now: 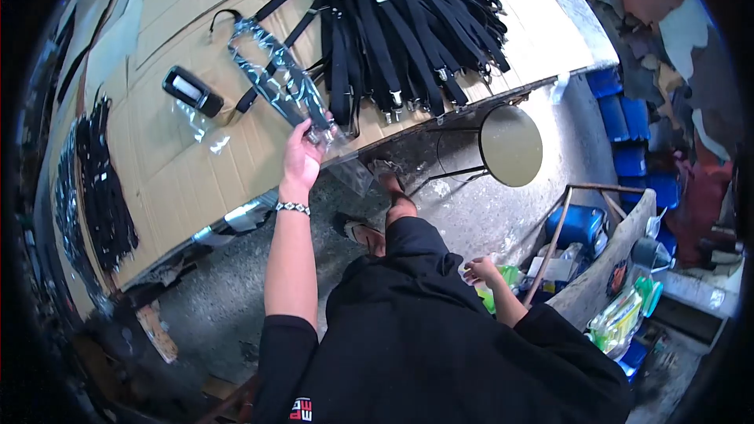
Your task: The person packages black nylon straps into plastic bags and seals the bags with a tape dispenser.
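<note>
My left hand (301, 159) is closed on the near end of a clear plastic bag with black suspenders (276, 74) in it, at the table's front edge. The bag lies slantwise over the cardboard, and a black loop sticks out of its far end. To its right a large pile of black suspenders (393, 31) with metal clips hangs towards the edge. My right hand (482, 271) is low at my right side, away from the table, its fingers curled. A small pale bit shows at its fingertips, too small to name.
A black device with a white panel (192, 91) stands on the cardboard-covered table (177, 180). Bagged black straps (102, 188) lie at the left. A round stool (511, 146) stands by the table; blue containers (577, 228) and a wooden board (605, 267) are at the right.
</note>
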Motion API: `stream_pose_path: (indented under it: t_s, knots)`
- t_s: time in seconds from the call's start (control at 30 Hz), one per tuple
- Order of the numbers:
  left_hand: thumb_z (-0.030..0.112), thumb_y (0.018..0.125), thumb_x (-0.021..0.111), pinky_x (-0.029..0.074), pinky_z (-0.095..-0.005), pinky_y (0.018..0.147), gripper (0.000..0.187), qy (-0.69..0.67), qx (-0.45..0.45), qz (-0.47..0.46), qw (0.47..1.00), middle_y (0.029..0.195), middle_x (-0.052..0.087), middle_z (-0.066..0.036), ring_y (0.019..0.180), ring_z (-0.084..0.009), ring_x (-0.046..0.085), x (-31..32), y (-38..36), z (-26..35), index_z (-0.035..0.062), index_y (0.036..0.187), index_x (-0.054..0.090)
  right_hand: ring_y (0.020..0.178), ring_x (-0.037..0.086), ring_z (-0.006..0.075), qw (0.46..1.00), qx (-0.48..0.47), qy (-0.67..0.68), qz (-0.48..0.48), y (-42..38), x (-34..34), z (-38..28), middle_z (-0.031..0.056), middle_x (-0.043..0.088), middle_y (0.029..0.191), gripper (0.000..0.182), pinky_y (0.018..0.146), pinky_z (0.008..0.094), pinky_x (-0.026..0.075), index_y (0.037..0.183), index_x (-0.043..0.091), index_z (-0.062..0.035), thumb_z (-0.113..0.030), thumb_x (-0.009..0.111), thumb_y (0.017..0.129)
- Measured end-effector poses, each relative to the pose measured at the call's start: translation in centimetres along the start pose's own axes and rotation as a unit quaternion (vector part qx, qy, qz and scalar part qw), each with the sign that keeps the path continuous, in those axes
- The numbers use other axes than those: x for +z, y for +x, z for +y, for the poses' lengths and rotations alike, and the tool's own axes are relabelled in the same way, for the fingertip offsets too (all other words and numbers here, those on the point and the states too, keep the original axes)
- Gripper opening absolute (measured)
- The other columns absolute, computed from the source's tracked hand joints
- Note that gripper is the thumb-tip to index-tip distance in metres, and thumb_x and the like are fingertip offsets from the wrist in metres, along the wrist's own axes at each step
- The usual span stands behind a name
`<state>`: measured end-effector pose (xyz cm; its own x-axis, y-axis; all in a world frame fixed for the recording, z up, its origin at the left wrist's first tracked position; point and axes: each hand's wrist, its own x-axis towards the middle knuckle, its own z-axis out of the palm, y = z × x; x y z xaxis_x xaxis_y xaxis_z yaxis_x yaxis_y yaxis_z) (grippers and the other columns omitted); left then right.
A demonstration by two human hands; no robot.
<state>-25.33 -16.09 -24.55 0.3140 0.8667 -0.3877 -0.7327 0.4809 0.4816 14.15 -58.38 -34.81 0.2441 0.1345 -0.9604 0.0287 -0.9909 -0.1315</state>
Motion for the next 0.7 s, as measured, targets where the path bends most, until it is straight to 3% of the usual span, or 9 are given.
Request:
stream_pose_path:
  t_s: [0.13,0.27,0.37,0.47,0.57,0.67,0.7]
  knots:
    - [0.017,0.101,0.052,0.052,-0.0414,0.104,0.040,0.028,-0.008,0.006,1.000,0.126,0.064,-0.020,0.115,-0.0293,0.063,0.4,-0.3,0.2,-0.0085,0.132,0.052,0.058,0.069,0.0202,0.998,0.005,-0.052,-0.019,4.7,2.5,3.4,0.0122,0.073,0.078,0.020,0.050,0.0328,0.054,0.090,0.069,-0.0019,-0.019,0.061,0.092]
    - [0.017,0.102,0.050,0.049,-0.0421,0.109,0.044,0.036,-0.021,0.016,0.999,0.132,0.061,-0.018,0.122,-0.0278,0.060,0.4,-0.3,0.2,-0.0069,0.139,0.047,0.070,0.073,0.0216,0.996,-0.086,-0.001,0.013,5.2,5.3,-1.0,0.0140,0.074,0.082,0.023,0.053,0.0376,0.058,0.086,0.072,-0.0017,-0.022,0.062,0.087]
    - [0.017,0.103,0.048,0.046,-0.0415,0.111,0.044,0.062,-0.026,0.017,0.998,0.136,0.059,-0.016,0.125,-0.0277,0.058,0.3,-0.2,0.2,-0.0059,0.140,0.046,0.080,0.075,0.0277,0.957,-0.201,-0.180,0.106,7.6,6.4,-2.9,0.0191,0.075,0.089,0.027,0.064,0.0409,0.061,0.092,0.074,0.0002,-0.022,0.061,0.086]
    - [0.017,0.104,0.049,0.044,-0.0427,0.115,0.044,0.043,-0.026,-0.010,0.999,0.139,0.058,-0.019,0.126,-0.0296,0.058,0.0,-0.3,0.1,-0.0080,0.139,0.046,0.089,0.075,0.0331,0.964,-0.096,-0.234,0.087,5.7,5.6,-5.7,0.0229,0.074,0.096,0.030,0.079,0.0432,0.059,0.099,0.075,0.0008,-0.020,0.059,0.085]
    - [0.016,0.105,0.046,0.042,-0.0431,0.117,0.046,0.024,-0.038,-0.023,0.999,0.146,0.051,-0.021,0.134,-0.0292,0.052,0.0,-0.5,0.1,-0.0083,0.144,0.040,0.078,0.075,0.0336,0.996,-0.033,-0.037,0.069,11.7,6.5,-4.0,0.0197,0.075,0.089,0.027,0.076,0.0432,0.061,0.096,0.076,-0.0004,-0.020,0.060,0.086]
    - [0.017,0.106,0.045,0.041,-0.0421,0.117,0.052,0.052,-0.005,0.042,0.998,0.153,0.045,-0.015,0.133,-0.0305,0.052,1.7,-0.6,-0.7,-0.0026,0.152,0.031,0.091,0.073,0.0383,0.994,0.020,-0.086,0.072,18.6,7.9,-3.9,0.0213,0.075,0.098,0.031,0.087,0.0457,0.058,0.103,0.074,-0.0006,-0.023,0.062,0.086]
    - [0.017,0.106,0.044,0.042,-0.0424,0.116,0.053,0.024,-0.035,0.017,0.999,0.155,0.043,-0.013,0.133,-0.0324,0.053,0.7,-0.6,-0.3,-0.0001,0.154,0.028,0.100,0.071,0.0382,0.975,-0.011,-0.156,0.161,18.0,8.5,-6.0,0.0212,0.074,0.105,0.034,0.090,0.0455,0.057,0.110,0.072,-0.0013,-0.024,0.063,0.086]
